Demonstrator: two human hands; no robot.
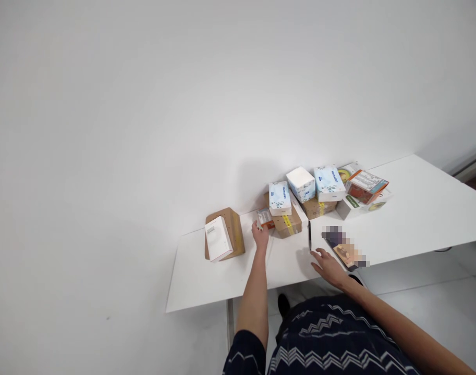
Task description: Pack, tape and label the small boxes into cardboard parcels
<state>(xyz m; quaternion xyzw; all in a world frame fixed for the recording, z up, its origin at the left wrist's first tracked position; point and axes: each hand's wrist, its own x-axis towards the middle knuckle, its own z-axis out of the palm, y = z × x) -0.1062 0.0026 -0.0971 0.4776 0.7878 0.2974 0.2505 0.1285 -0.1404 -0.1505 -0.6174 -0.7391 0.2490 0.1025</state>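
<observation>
I am watching the left hand (260, 233) reaching out at the centre of the frame, its fingers closing on a small orange-and-white box (265, 217) that is sitting against the front of a pile of packages on the white desk (206, 276). The right hand (327, 264) is lying flat and released on the desk, lower and to the right, grasping nothing, with a thin black pen (309, 235) just above its fingertips and a dark booklet (341, 247) just to its right, partly blurred. Behind the small box a brown carton with yellow tape (288, 223) is carrying a blue-and-white tissue pack (279, 198); two more tissue packs (315, 184) are resting further right on another carton. At the right end of the pile a printed food box (363, 192) is lying tilted. Left of centre, well apart from the pile, a white box (218, 238) is leaning on a brown cardboard box (233, 229).
</observation>
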